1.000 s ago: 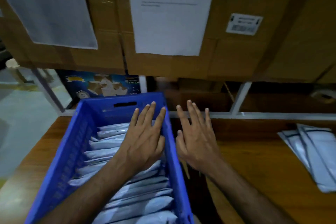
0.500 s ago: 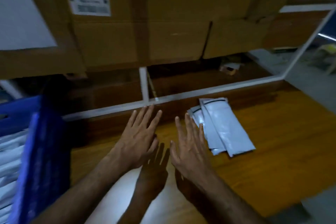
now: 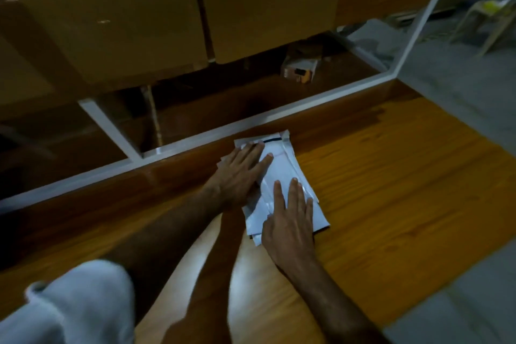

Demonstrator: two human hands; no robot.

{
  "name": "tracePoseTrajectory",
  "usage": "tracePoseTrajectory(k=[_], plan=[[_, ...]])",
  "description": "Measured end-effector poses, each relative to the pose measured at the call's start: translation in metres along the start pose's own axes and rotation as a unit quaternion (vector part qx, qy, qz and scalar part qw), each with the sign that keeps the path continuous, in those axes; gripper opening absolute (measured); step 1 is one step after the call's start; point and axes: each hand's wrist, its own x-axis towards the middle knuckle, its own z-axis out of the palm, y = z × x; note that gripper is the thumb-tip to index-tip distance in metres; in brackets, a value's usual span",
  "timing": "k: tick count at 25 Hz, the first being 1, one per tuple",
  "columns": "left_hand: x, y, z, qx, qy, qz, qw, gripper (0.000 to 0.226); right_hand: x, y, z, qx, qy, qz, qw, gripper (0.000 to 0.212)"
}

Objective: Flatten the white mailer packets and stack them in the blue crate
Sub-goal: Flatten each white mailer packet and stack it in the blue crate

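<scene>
A small pile of white packets (image 3: pixel 282 176) lies on the wooden worktop (image 3: pixel 391 190), close to its back edge, and both hands are on it. The left hand (image 3: pixel 240 173) lies flat over the far end, its fingers (image 3: pixel 255 151) straight and close together; the right hand (image 3: pixel 289 220) presses the near end, its fingers (image 3: pixel 294 190) straight and slightly spread. Neither hand grips anything. This looks like the flattening step for this pile, with the lifting and stacking yet to come. The blue crate is out of view, so how many packets it holds cannot be told
</scene>
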Motion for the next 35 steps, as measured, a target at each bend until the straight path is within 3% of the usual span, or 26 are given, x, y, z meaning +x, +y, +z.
tracePoseTrajectory(k=[5,8,11,14,20,24,29,35], plan=[[0.018,-0.006,-0.004,0.036,0.003,0.036,0.999,0.079,0.006,0.009,-0.001,0.035,-0.025,-0.004,0.999,0.091],[0.0,-0.006,-0.015,0.043,0.027,0.024,0.998,0.073,0.004,0.009,-0.012,0.026,0.006,-0.004,1.0,0.088],[-0.054,-0.011,-0.028,0.02,0.104,-0.001,0.994,0.067,-0.012,0.0,-0.028,0.056,0.069,-0.053,0.995,0.084],[-0.149,-0.013,-0.014,-0.019,0.152,-0.084,0.985,0.063,-0.044,-0.029,-0.042,0.094,0.083,-0.13,0.984,0.07],[-0.343,0.04,0.078,-0.094,0.086,-0.286,0.95,0.061,-0.14,-0.081,-0.012,0.075,-0.089,-0.347,0.931,0.069],[-0.408,0.091,0.116,-0.145,0.052,-0.311,0.938,0.064,-0.182,-0.076,0.013,0.04,-0.157,-0.409,0.898,0.073],[-0.405,0.096,0.119,-0.18,0.076,-0.333,0.922,0.064,-0.187,-0.1,0.018,0.08,-0.149,-0.385,0.907,0.066],[-0.377,0.08,0.145,-0.187,0.055,-0.365,0.91,0.063,-0.187,-0.12,0.046,0.005,-0.114,-0.361,0.925,0.068]])
